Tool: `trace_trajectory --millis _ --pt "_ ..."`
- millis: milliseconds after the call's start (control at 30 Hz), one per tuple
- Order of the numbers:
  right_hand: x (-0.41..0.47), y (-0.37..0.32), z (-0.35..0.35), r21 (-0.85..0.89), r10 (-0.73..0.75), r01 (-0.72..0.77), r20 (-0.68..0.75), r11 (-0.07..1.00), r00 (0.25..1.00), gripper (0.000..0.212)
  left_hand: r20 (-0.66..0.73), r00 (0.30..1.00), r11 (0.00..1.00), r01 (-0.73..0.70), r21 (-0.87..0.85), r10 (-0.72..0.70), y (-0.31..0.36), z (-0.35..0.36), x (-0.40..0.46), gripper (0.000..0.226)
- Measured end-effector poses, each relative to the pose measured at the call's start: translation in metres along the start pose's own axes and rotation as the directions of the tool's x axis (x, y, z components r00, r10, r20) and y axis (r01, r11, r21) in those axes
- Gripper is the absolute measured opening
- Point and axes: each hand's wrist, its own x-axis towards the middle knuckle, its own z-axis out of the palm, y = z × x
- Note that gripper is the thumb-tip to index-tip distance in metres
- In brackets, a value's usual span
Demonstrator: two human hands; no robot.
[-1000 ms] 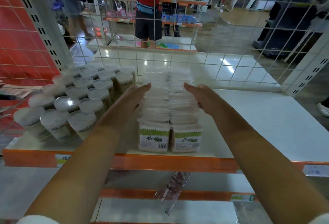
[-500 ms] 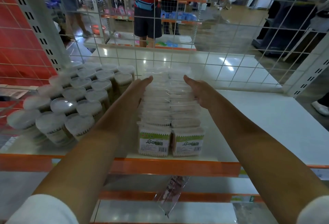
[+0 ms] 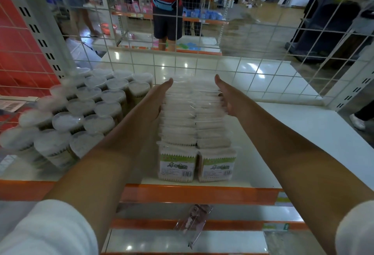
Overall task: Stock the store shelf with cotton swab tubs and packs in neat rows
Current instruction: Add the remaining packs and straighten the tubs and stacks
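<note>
White laminate forms the shelf (image 3: 303,133), edged at the front by an orange rail (image 3: 202,193) and backed by a white wire grid (image 3: 263,32).

Head view. Two rows of rectangular cotton swab packs (image 3: 194,125) run from the front edge of the shelf back toward the grid, side by side and touching; the two front packs show green-and-white labels. The left hand (image 3: 162,96) lies flat against the left flank of the rows near their far end, fingers straight and together, holding nothing. The right hand (image 3: 224,96) lies against the right flank opposite it, fingers extended along the packs; whether the thumb hooks over a pack cannot be told. Both forearms reach in from white sleeves (image 3: 48,228) at the lower corners of the frame.

To the left of the packs stands a block of round cotton swab tubs (image 3: 81,111) with clear lids, in several rows, just beside the left forearm. A grey perforated upright (image 3: 38,28) rises behind the tubs, with a red panel (image 3: 18,52) beyond it. Below the rail, a small clear packet (image 3: 192,224) hangs in front of a lower shelf. Through the grid, a person in a red top and dark shorts (image 3: 166,11) stands on the aisle floor.
</note>
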Motion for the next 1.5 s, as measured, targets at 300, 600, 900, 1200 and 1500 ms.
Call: trace_trajectory --millis 300,600,900,1200,1500 --pt "0.017 -0.012 0.003 -0.047 -0.029 0.03 0.031 0.998 0.999 0.086 -0.004 1.0 0.999 0.013 0.051 -0.013 0.009 0.002 0.028 0.045" --pt "0.033 -0.004 0.0 -0.023 -0.069 0.07 0.045 0.997 0.997 0.07 -0.009 1.0 1.0 -0.016 -0.018 0.016 0.01 0.005 0.024 0.045" --pt "-0.002 -0.015 -0.001 -0.674 -0.44 0.351 0.042 0.65 0.897 0.048 0.042 0.941 0.849 -0.321 0.42 0.335 0.03 0.002 0.004 0.069" --pt "-0.103 0.018 -0.005 -0.773 -0.744 0.615 0.319 0.153 0.587 0.042 0.417 0.746 0.112 -0.543 0.832 0.519 -0.013 -0.002 -0.099 0.065" --pt "-0.138 0.097 -0.018 -0.634 -0.852 0.754 0.48 -0.172 0.21 0.029 0.603 0.561 -0.188 -0.625 0.758 0.568 -0.079 -0.025 -0.127 0.041"
